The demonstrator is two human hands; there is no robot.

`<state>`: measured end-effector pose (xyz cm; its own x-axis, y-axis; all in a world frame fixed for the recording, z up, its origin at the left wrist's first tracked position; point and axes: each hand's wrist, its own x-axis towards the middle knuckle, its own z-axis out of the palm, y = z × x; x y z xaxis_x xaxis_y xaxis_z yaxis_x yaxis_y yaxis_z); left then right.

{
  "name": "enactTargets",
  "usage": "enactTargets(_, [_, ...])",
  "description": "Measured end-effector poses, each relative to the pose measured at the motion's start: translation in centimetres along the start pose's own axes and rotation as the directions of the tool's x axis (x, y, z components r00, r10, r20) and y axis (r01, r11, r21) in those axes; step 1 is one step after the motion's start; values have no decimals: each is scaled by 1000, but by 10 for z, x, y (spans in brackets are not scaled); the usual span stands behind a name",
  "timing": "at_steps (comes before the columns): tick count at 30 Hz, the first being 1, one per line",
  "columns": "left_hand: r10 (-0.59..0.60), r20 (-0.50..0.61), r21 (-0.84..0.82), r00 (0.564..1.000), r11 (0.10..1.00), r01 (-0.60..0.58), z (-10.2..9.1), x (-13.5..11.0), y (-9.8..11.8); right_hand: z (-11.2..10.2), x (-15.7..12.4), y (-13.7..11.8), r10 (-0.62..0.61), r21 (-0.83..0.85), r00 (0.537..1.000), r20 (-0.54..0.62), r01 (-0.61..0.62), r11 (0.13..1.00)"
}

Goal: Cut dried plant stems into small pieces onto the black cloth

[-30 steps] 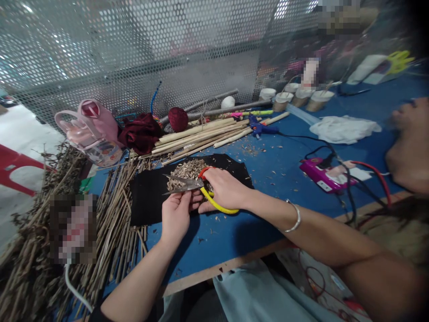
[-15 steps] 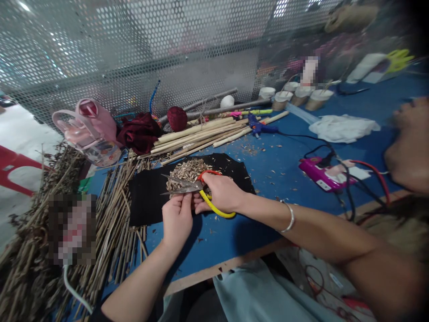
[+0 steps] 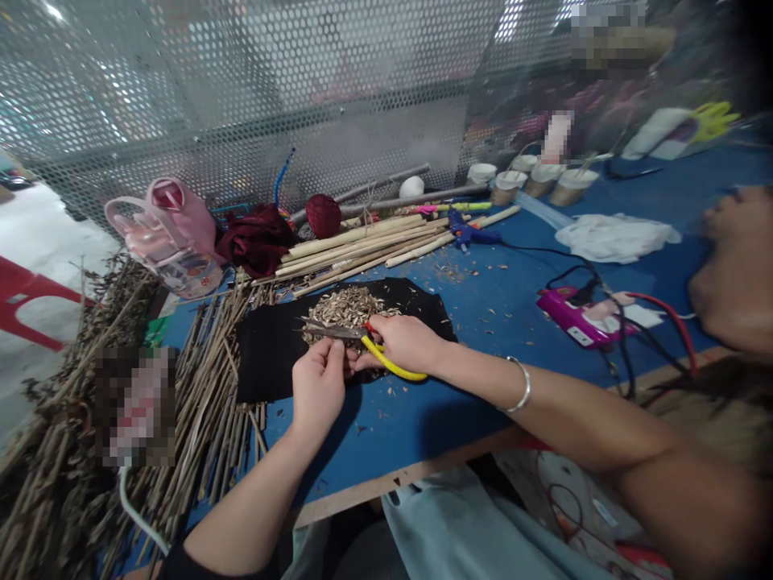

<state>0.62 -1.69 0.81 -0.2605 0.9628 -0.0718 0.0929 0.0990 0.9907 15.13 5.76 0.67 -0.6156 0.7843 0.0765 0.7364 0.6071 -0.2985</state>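
My right hand (image 3: 406, 341) grips scissors (image 3: 338, 331) with a red and a yellow handle loop, blades closed and pointing left. My left hand (image 3: 317, 384) is just below the blades with its fingers pinched together on a small piece I cannot make out. Both hands hover over a black cloth (image 3: 266, 354) on the blue table (image 3: 483, 306). A heap of short cut stick bits (image 3: 344, 306) lies on the cloth right behind the scissors.
Thin dry sticks (image 3: 205, 387) are piled at the left. Long pale sticks (image 3: 362, 242), a dark red yarn ball (image 3: 323, 215), a pink bottle (image 3: 169, 238) and a blue glue gun (image 3: 468, 234) lie behind. A magenta device (image 3: 573, 314) with cables sits right, beside another person's hand (image 3: 733, 266).
The scissor blades were apart in the earlier frames and are now closed. Both hands have stayed over the cloth near the heap.
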Motion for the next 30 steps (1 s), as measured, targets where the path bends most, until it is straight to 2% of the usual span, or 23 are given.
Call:
enactTargets(7, [0, 0, -21, 1000, 1000, 0, -3, 4, 0, -24, 4, 15, -63, 162, 993, 95, 47, 986])
enactTargets(10, [75, 15, 56, 997, 996, -76, -7, 4, 1, -34, 10, 29, -39, 310, 998, -46, 51, 949])
enactTargets(12, [82, 98, 162, 992, 982, -97, -8, 1, 3, -34, 14, 38, -2, 374, 992, -123, 48, 926])
enactTargets(14, [41, 239, 273, 970, 956, -108, -6, -3, 6, -29, 16, 48, 96, 440, 985, -141, -25, 898])
enactTargets(16, [-42, 379, 348, 924, 932, -100, -1, -5, 8, -21, 16, 56, 134, 479, 982, -134, -55, 876])
enactTargets(18, [-136, 460, 363, 878, 931, -46, 5, -3, 8, -15, 15, 63, 150, 499, 976, -159, -52, 865])
enactTargets(20, [-192, 462, 333, 866, 943, 32, 8, 4, 8, -11, 12, 67, 165, 517, 965, -206, -36, 855])
enactTargets(24, [-226, 330, 214, 916, 964, 161, 10, 19, 13, -11, 7, 69, 169, 522, 955, -244, -17, 853])
enactTargets(26, [-237, 281, 187, 930, 964, 189, 13, 20, 18, -12, 6, 68, 168, 503, 955, -245, -23, 864])
enactTargets(28, [-242, 315, 184, 918, 964, 191, 20, 16, 22, -13, 6, 67, 161, 470, 956, -247, -27, 882])
enactTargets(30, [-258, 419, 180, 871, 963, 198, 30, 12, 22, -12, 7, 66, 141, 434, 958, -249, -20, 901])
